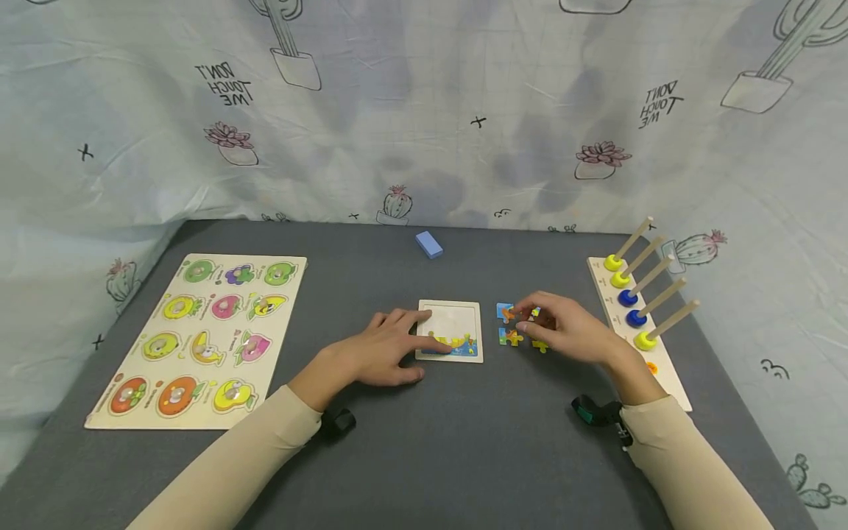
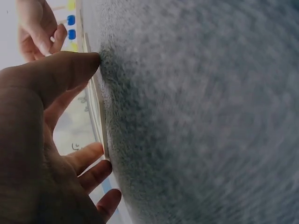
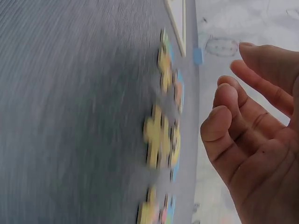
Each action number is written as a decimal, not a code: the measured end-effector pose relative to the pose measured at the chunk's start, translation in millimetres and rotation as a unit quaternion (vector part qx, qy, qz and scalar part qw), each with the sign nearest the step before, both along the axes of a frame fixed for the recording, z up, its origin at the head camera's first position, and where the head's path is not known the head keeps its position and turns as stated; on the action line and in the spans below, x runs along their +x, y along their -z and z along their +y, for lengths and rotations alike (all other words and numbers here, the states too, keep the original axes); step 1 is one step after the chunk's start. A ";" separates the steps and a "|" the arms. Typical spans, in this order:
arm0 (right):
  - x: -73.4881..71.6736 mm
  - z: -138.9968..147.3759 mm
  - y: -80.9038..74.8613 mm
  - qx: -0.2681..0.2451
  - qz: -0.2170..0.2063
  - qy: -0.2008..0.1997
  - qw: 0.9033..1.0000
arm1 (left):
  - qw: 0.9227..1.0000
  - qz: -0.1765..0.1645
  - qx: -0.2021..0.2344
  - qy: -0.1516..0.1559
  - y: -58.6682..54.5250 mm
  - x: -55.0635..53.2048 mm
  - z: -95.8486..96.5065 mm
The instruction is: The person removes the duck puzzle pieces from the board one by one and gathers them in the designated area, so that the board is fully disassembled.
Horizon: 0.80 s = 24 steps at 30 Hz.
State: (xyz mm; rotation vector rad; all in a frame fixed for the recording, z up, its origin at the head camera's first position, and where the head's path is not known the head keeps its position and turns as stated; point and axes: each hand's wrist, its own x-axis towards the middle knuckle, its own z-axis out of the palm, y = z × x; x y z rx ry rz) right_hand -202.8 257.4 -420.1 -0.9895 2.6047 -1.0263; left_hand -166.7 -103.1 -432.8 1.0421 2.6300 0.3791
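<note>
A small square puzzle tray (image 1: pixel 457 303) lies mid-table, with yellow and blue puzzle pieces (image 1: pixel 466 346) set along its near side. My left hand (image 1: pixel 384 350) rests on the tray's left side, fingers spread and extended; in the left wrist view, fingers (image 2: pixel 93 177) touch its edge. My right hand (image 1: pixel 563 324) hovers over several loose jigsaw pieces (image 1: pixel 511 337) to the right of the tray. In the right wrist view, its thumb and fingers are loosely bent and apart, with nothing between them. Pieces (image 3: pixel 156 137) lie on the cloth below, some partly hidden in the head view.
At left lies a fruit puzzle board (image 1: pixel 228 294). A blue block (image 1: pixel 429 244) sits at the back. To the right, a wooden peg board (image 1: pixel 669 379) carries upright pegs with yellow and blue rings, close beside my right forearm. A patterned curtain (image 1: pixel 430 110) hangs behind the grey table.
</note>
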 end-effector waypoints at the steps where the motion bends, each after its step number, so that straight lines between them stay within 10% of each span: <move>1: -0.3 -4.2 -0.1 -0.003 -0.002 -0.005 1.000 | 1.000 -0.003 -0.003 0.000 -0.3 -0.2 0.4; 24: -3.5 -88.1 10.4 -0.037 -0.022 -0.091 0.995 | 0.999 -0.004 0.001 -0.044 1.9 -18.7 -10.4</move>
